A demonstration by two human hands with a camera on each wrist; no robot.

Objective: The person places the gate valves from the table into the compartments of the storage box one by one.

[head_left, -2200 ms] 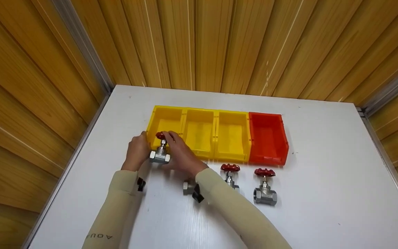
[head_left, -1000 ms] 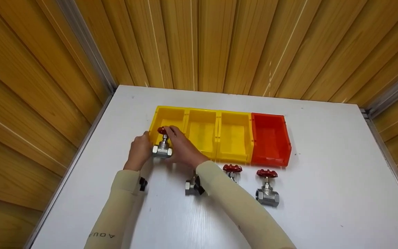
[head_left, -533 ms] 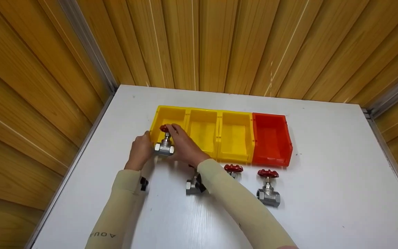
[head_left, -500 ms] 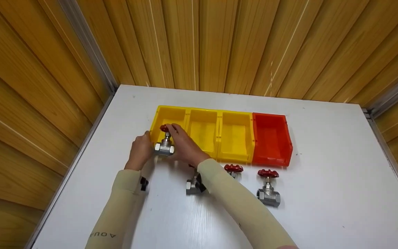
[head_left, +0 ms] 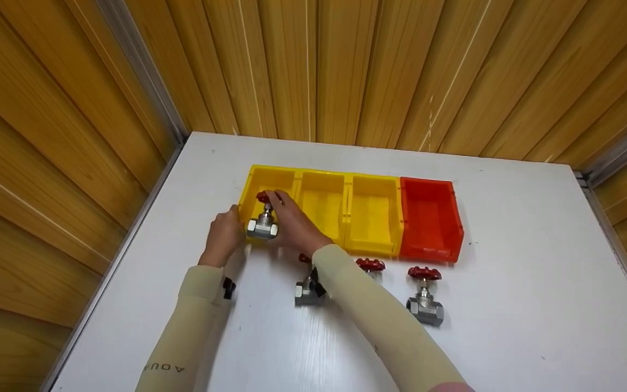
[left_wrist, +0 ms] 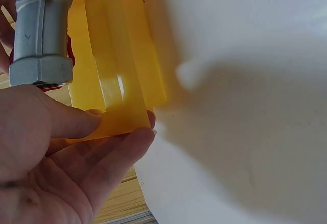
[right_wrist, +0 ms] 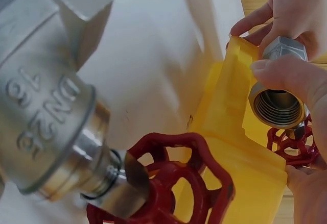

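Observation:
In the head view, my left hand (head_left: 223,237) is at the left side of the leftmost yellow bin (head_left: 274,178). The left wrist view has its thumb and fingers (left_wrist: 120,155) pinching the bin's wall near a corner. My right hand (head_left: 297,226) grips a steel valve (head_left: 263,228) with a red handwheel (head_left: 263,197), held upright over the front of that bin. In the right wrist view, the right thumb (right_wrist: 286,73) lies across the held valve's body (right_wrist: 276,106), its threaded opening showing. Part of the right hand's grip is hidden.
Two more yellow bins (head_left: 321,209) and a red bin (head_left: 429,218) continue the row rightward. Three valves stand in front: one (head_left: 308,294) partly under the right wrist, one with its handwheel (head_left: 370,265) above the forearm, one (head_left: 425,307) farther right. The white table (head_left: 515,261) meets wood-panelled walls.
My right hand has carried the valve a little farther away, over the front of the leftmost bin. My left hand keeps its hold on the bin. The head view shifts slightly.

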